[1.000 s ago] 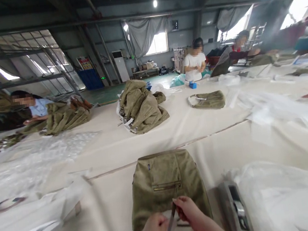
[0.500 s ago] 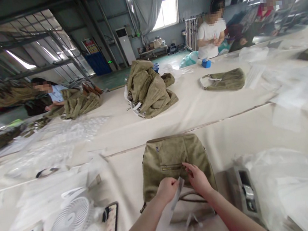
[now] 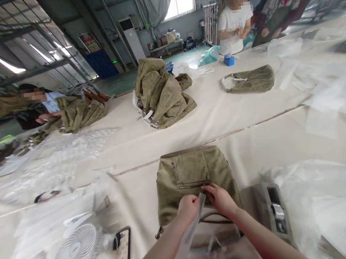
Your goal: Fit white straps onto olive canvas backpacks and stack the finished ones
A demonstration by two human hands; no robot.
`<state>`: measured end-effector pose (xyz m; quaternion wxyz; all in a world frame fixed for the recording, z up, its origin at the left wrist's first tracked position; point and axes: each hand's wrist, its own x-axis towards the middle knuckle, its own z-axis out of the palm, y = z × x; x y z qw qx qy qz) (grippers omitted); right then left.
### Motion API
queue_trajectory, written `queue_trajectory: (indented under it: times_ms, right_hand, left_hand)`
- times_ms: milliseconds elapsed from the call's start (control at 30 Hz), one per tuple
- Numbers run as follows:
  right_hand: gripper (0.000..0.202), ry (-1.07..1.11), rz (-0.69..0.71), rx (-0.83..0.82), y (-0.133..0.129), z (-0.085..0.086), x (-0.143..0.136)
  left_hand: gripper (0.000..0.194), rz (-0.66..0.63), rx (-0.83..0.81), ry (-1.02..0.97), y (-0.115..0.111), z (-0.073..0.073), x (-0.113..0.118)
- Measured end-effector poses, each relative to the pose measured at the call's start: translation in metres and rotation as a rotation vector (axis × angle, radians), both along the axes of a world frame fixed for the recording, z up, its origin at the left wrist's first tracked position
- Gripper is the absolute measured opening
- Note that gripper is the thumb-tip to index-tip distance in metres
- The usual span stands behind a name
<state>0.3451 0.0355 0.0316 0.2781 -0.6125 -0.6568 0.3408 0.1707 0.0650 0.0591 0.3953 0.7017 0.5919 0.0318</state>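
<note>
An olive-green bag (image 3: 193, 167) lies flat before me, with a zipped pocket and a small dark label on its face. My left hand (image 3: 189, 208) is closed in a pinch on the edge of a clear plastic bag (image 3: 189, 240), which hangs down toward me as a pale strip. Just below the right end of the zipper (image 3: 191, 185), my right hand (image 3: 221, 199) has thumb and fingertips drawn together. What lies between them is hidden. A thin strap (image 3: 215, 218) loops at the green bag's near side, partly under the plastic.
A tape dispenser (image 3: 275, 213) and plastic sheets (image 3: 325, 198) sit to the right. On the left are a white fan (image 3: 76, 252) and a phone (image 3: 122, 255). Piled green bags (image 3: 164, 96) stand across the table (image 3: 123, 140). Several people work beyond.
My right hand has slid slightly down from the zipper toward the plastic edge. The left hand still pinches the plastic. The whole view has shifted a little.
</note>
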Motion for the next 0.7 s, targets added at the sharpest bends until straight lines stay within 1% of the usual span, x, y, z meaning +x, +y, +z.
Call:
queue_trajectory:
  times_ms: [100, 267, 367, 400, 433, 500, 533, 600, 633, 700]
  right_hand:
    - [0.042, -0.006, -0.093, 0.022, 0.003, 0.000, 0.001]
    - [0.035, -0.022, -0.118, 0.023, 0.008, 0.003, 0.004]
    - [0.027, -0.031, -0.205, -0.018, 0.008, 0.006, 0.006]
    - [0.026, -0.034, -0.243, -0.058, 0.009, 0.006, 0.005]
    - [0.031, -0.028, -0.274, -0.118, 0.010, 0.006, 0.005]
    - [0.044, 0.047, -0.299, -0.292, 0.013, 0.003, 0.003]
    - [0.048, 0.114, -0.296, -0.382, 0.015, 0.000, 0.001]
    - [0.046, 0.261, -0.288, -0.513, 0.020, -0.006, -0.002]
    - [0.043, 0.321, -0.292, -0.542, 0.022, -0.009, -0.004]
    - [0.035, 0.393, -0.323, -0.551, 0.025, -0.015, -0.006]
  left_hand:
    - [0.045, 0.006, 0.045, 0.015, 0.006, -0.001, 0.013]
    - [0.044, 0.027, 0.072, 0.075, 0.015, 0.003, 0.024]
    - [0.044, 0.046, 0.067, 0.113, 0.019, 0.001, 0.028]
    - [0.045, 0.049, 0.070, 0.117, 0.020, 0.001, 0.030]
    - [0.047, 0.050, 0.073, 0.119, 0.021, 0.000, 0.031]
    - [0.051, 0.054, 0.064, 0.129, 0.022, -0.001, 0.033]
    - [0.051, 0.055, 0.051, 0.133, 0.024, -0.001, 0.033]
    - [0.048, 0.059, 0.015, 0.132, 0.026, -0.002, 0.034]
    - [0.046, 0.062, -0.002, 0.126, 0.028, -0.003, 0.035]
    - [0.042, 0.068, -0.031, 0.109, 0.031, -0.005, 0.035]
